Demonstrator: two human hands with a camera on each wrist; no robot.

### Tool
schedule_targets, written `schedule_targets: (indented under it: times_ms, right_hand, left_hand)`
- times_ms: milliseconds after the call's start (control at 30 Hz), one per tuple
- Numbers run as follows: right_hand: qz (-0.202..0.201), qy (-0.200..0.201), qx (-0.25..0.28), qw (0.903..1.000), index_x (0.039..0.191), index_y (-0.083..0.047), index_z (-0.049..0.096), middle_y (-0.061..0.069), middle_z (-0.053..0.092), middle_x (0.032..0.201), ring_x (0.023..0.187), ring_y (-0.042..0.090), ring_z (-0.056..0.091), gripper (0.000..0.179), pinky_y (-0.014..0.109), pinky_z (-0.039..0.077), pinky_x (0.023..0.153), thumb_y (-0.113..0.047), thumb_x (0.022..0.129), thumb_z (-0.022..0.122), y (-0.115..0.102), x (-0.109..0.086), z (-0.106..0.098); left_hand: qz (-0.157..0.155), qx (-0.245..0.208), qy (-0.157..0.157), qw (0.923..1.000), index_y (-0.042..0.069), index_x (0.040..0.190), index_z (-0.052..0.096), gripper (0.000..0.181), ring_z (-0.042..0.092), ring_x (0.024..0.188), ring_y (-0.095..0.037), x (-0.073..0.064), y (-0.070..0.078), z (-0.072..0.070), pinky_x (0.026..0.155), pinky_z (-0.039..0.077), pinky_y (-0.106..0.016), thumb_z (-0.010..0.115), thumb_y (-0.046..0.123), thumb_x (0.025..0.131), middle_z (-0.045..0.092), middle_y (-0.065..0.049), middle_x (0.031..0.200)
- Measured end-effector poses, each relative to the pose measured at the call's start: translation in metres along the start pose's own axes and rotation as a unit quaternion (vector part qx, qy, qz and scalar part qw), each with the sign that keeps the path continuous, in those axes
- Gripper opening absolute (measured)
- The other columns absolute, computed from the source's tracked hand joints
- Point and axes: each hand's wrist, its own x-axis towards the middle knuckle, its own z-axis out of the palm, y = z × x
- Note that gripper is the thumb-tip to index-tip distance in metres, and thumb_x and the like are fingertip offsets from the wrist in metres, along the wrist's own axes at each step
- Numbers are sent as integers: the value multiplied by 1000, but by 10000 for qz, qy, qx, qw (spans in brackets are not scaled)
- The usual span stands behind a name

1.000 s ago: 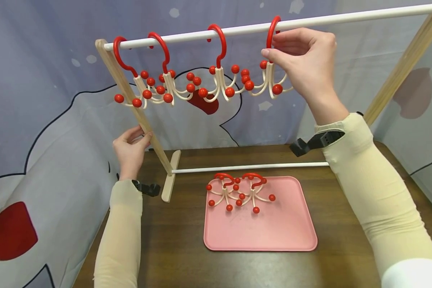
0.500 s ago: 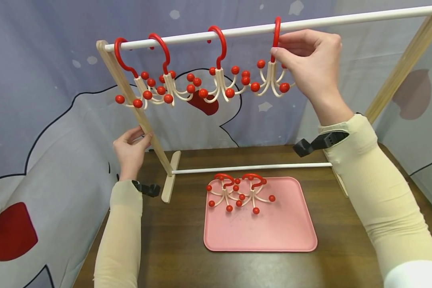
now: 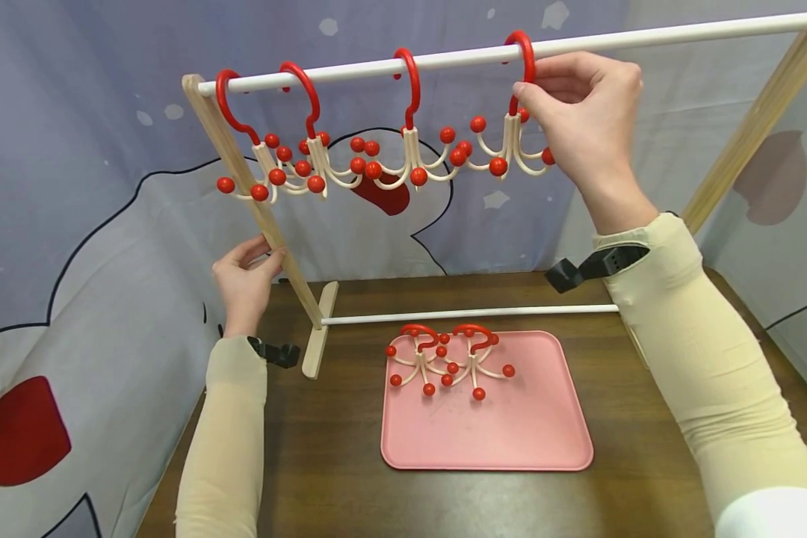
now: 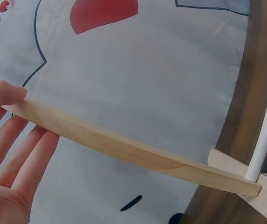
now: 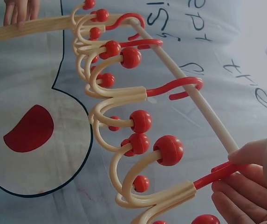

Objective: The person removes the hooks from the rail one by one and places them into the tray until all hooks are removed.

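My right hand (image 3: 588, 123) pinches the red hook of a multi-arm hanger (image 3: 512, 134) between thumb and fingers. That hook curves over the white top rod (image 3: 457, 57); its cream arms below end in red balls. In the right wrist view, my right hand (image 5: 249, 186) grips the hook's stem just under the rod. To its left along the rod hang several like hangers, the closest being the third hanger (image 3: 411, 149). My left hand (image 3: 243, 280) holds the rack's left wooden post (image 3: 269, 224); the left wrist view shows the thumb on one side of the post (image 4: 124, 144) and fingers on the other.
A pink tray (image 3: 484, 441) lies on the brown table (image 3: 323, 463) below the rack. Two more hangers, a left one (image 3: 420, 362) and a right one (image 3: 472, 362), sit at its back. Behind it runs a white lower rod (image 3: 376, 317). A printed curtain (image 3: 141, 246) surrounds the table.
My right hand has shifted slightly right with its hanger, which has turned so the hook's curve shows wider. The third hanger has swivelled a little. My left hand stays on the post.
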Motion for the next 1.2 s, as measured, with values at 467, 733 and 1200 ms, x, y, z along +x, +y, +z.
schedule_targets:
  times_ms: [467, 733, 1200]
  right_hand:
    - [-135, 224, 263, 9993, 97, -4, 82, 3, 77, 89, 79, 11, 72, 15, 18, 57, 75, -9, 83, 86, -3, 3, -12]
    - [-59, 386, 318, 9987, 98, -2, 81, 1, 77, 87, 76, 15, 68, 19, 21, 51, 63, -12, 82, 87, -9, 1, -26]
    - [-127, 761, 433, 9961, 96, 0, 80, 8, 77, 89, 67, 17, 67, 20, 16, 56, 62, -9, 80, 88, -21, -9, -52]
  left_hand:
    - [-49, 55, -19, 10000, 4, 119, 76, 33, 73, 86, -9, 1, -1, 1, 72, 62, -21, 81, 7, 87, 74, -12, 107]
    - [-67, 129, -34, 9999, 4, 120, 75, 34, 73, 86, -8, 1, 0, 0, 73, 62, -21, 81, 8, 87, 74, -13, 109]
    - [-18, 181, -80, 9998, 5, 121, 75, 33, 73, 86, -8, 1, 0, 0, 74, 62, -21, 81, 10, 88, 74, -12, 110]
